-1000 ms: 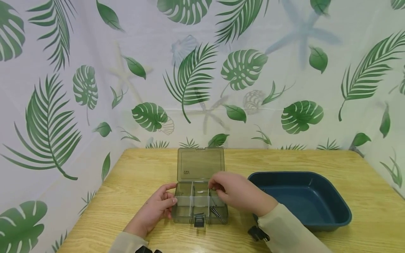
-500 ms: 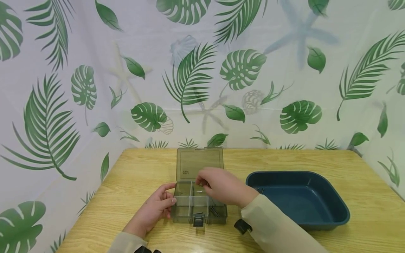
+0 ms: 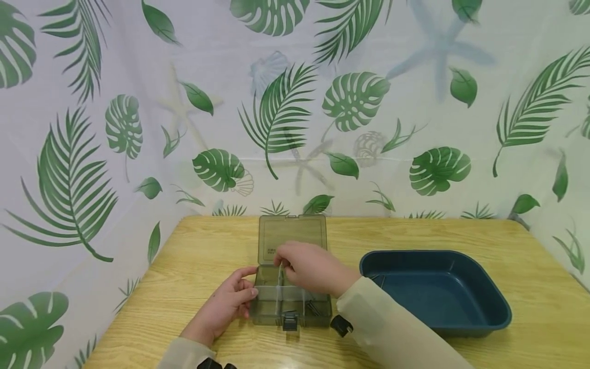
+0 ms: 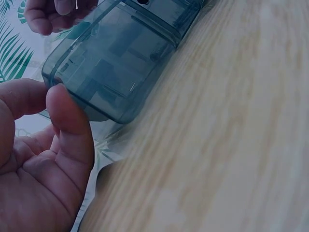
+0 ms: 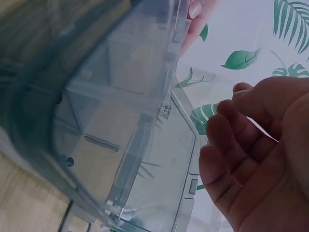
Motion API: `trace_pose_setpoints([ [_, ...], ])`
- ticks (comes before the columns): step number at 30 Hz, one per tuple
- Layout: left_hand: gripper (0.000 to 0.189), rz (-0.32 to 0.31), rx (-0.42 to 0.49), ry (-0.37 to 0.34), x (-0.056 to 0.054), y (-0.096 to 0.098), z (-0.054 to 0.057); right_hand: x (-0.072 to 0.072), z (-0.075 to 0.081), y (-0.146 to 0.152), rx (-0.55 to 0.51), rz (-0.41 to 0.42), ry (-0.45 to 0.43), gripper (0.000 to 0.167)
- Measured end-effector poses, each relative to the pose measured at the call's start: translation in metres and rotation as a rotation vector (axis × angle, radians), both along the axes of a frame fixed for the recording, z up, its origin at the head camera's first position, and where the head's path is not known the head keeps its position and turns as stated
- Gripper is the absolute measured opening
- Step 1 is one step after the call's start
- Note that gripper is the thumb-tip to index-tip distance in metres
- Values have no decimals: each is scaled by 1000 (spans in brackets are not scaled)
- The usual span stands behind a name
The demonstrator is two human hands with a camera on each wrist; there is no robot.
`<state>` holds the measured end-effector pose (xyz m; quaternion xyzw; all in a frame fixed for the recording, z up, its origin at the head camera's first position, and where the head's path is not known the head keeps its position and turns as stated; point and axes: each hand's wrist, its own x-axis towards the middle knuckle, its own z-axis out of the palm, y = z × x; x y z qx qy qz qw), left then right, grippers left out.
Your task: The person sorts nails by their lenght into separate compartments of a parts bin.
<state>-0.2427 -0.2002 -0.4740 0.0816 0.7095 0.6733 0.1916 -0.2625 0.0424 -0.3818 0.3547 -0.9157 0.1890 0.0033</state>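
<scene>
A smoky clear plastic compartment box (image 3: pixel 265 310) stands on the table with its lid (image 3: pixel 292 230) flipped back. My left hand (image 3: pixel 226 300) grips its left side, thumb and index finger at the rim; in the left wrist view the same fingers meet at the box's corner. Over the back middle compartment hovers my right hand (image 3: pixel 309 264), fingers curled and fingertips near the divider. The right wrist view shows that hand's thumb close against the index finger; I cannot tell whether something small is pinched there. Thin dark metal pins (image 3: pixel 313 308) lie in the front right compartment.
A dark blue basin (image 3: pixel 442 302) stands right of the box, with a few thin dark pieces (image 3: pixel 379 280) at its left end. The right forearm passes in front of its near left side. Leaf-patterned cloth (image 3: pixel 295 118) hangs behind the wooden table (image 3: pixel 207 241).
My right hand has moved left over the box, from the back right compartment to the back middle one near the left divider. My left hand has stayed at the box's side.
</scene>
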Motion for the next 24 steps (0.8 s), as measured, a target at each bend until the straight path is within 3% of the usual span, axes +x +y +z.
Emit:
trace_pose_setpoints([
  [12, 61, 4, 13, -2, -1, 0, -2, 4, 2, 17, -11, -15, 8, 21],
  [24, 60, 4, 10, 0, -3, 0, 0, 15, 6, 65, -24, -96, -61, 23],
])
